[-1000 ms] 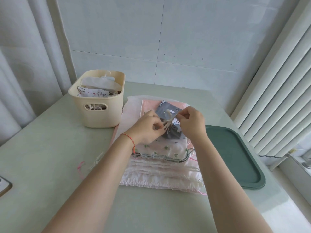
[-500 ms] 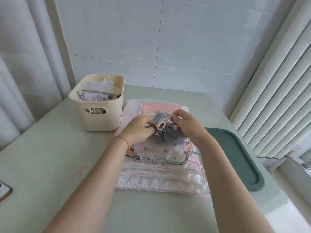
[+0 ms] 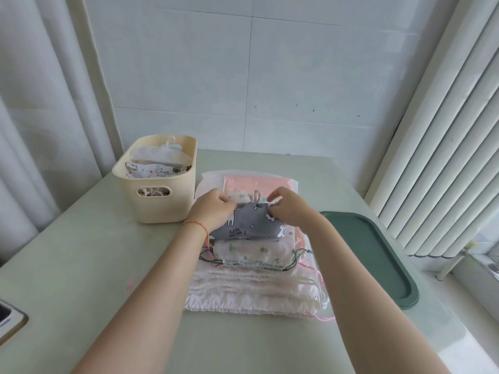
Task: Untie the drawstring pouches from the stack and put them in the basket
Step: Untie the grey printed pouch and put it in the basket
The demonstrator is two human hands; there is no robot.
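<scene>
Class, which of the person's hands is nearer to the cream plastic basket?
Left. The left hand grips the grey unicorn pouch just beside the cream plastic basket; the right hand holds the pouch's far side.

**Daylight on a tiled corner**

My table (image 3: 81,265), pale green and smooth, runs to a wall (image 3: 270,76) of large white tiles with thin grey joints. A white curtain (image 3: 40,103) hangs in folds to my left. On my right, vertical blinds (image 3: 445,157) slant over a window, and bright daylight falls on the sill (image 3: 486,265) below them and on the table's near right corner.
</scene>
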